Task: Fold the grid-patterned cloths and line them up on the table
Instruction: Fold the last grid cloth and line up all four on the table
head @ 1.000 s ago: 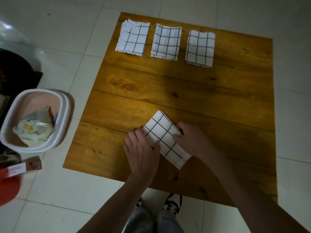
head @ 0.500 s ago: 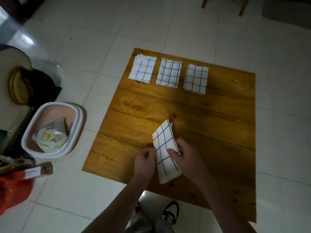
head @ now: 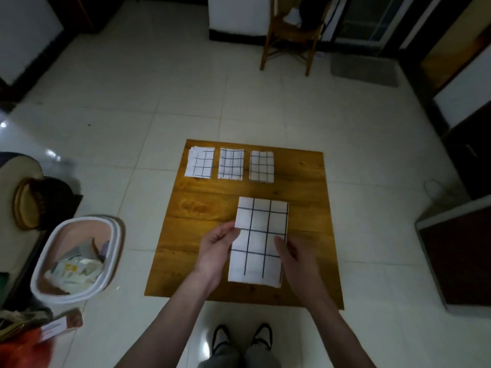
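Apparently the fourth cloth (head: 259, 241) is folded and lifted above the near half of the table (head: 305, 197), ready to join the three folded cloths (head: 230, 164) along the far edge. Left hand (head: 218, 251) pinches its left edge; right hand (head: 295, 257) grips its right edge, both forearms reaching forward.

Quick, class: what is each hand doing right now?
Left hand: pinches the left edge of the folded grid cloth.
Right hand: holds the cloth's right edge.
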A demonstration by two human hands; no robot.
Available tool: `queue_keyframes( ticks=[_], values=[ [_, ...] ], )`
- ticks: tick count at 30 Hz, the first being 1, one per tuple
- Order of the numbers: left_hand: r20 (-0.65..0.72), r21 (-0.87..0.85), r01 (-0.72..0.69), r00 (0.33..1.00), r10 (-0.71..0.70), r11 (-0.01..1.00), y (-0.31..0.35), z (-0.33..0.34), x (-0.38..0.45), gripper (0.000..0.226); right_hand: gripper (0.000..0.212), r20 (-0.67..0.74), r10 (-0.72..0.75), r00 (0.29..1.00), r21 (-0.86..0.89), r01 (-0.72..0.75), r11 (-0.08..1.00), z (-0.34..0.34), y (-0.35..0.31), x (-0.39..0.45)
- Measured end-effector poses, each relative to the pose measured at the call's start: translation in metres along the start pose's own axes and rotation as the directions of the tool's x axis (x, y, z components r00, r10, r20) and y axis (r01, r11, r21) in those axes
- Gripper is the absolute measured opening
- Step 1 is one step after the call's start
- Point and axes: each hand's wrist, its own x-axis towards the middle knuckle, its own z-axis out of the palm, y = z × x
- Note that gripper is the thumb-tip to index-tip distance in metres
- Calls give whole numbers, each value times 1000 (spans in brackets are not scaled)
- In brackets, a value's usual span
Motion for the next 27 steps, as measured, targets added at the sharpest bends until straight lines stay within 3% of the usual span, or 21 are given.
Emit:
queue_keyframes(
  ticks=[6,12,19,27],
  values=[
    [141,145,-145,982,124,979,40,29,-31,13,40,-226,-16,974,115,43,992,-35,-27,-47],
    [215,378,-259,958,188,889,49,75,-45,10,32,-392,0,920,149,64,987,-76,-27,-75],
    [381,313,-352,897,223,882,54,147,-80,9,21,-477,75,876,334,102,937,-146,-17,-105],
    [480,210,-341,852,207,916,40,251,-121,12,11,-542,111,833,373,120,920,-250,20,-122]
  ],
)
